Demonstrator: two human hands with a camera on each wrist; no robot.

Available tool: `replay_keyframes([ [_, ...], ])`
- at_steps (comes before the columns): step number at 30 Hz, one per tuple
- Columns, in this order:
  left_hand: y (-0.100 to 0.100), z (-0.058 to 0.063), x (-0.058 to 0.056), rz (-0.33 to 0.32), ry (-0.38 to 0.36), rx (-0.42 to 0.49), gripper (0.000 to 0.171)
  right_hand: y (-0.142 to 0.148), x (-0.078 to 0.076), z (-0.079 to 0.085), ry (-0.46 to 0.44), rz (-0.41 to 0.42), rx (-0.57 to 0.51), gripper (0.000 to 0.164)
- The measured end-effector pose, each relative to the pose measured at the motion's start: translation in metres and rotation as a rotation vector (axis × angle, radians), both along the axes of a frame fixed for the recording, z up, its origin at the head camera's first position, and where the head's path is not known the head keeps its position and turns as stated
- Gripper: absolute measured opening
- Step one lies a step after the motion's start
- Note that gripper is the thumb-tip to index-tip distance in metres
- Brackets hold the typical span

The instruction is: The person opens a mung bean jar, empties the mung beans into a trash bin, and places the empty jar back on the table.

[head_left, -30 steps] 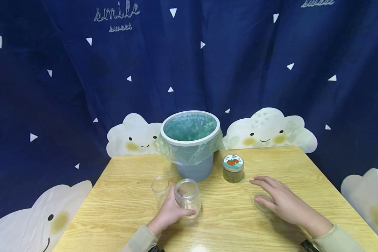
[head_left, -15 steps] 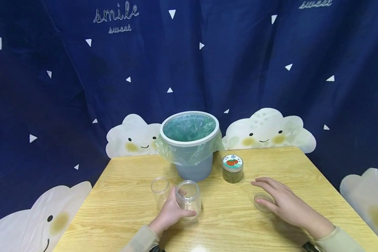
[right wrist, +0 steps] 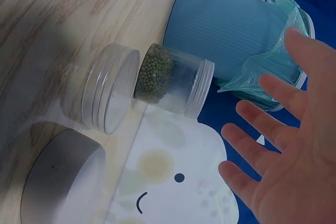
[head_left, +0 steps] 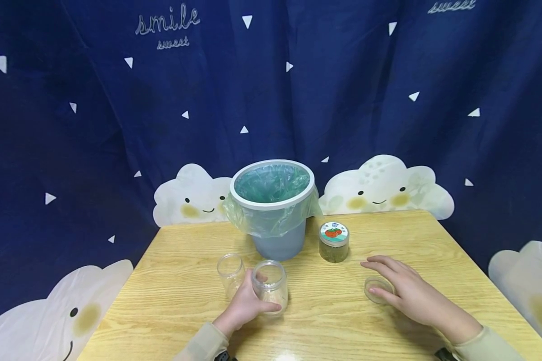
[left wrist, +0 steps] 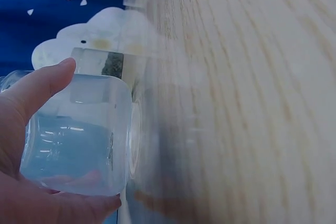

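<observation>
The left hand (head_left: pixel 243 305) curls around a clear jar (head_left: pixel 273 291), probably to steady it upright; the right hand (head_left: pixel 410 295) holds nothing, fingers loosely spread near a clear lid (head_left: pixel 379 283). Beyond, between both, sits a lidded grain jar (head_left: pixel 334 250); past the left, a lined bin (head_left: pixel 278 246).

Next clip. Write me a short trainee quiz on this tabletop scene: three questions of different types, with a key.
1. Multiple choice: what does the left hand hold?
A, the bin
B, a clear jar
C, the bin's liner

2. True or false: the tomato-labelled jar is filled only partway.

3. Open: in the head view, what sits beneath the thumb of the right hand?

Key:
1. B.
2. True; the right wrist view shows green contents below a clear gap.
3. A clear round lid.
</observation>
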State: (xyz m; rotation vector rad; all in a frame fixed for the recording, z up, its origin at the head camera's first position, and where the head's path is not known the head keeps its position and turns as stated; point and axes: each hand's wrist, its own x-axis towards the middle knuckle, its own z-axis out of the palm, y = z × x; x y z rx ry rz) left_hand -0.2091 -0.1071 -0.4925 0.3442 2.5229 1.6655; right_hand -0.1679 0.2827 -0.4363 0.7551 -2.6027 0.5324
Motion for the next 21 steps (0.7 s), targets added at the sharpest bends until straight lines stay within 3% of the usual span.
replay_keyframes([
  [12, 0.0005, -0.0016, 0.0055, 0.012, 0.015, -0.002, 0.089, 0.0007, 0.0023, -0.0055, -0.047, -0.027, -0.002, 0.048],
  [21, -0.0004, -0.0039, 0.0080, 0.021, -0.026, 0.013, 0.092, -0.0002, 0.0047, -0.0075, -0.050, -0.029, -0.006, 0.048],
])
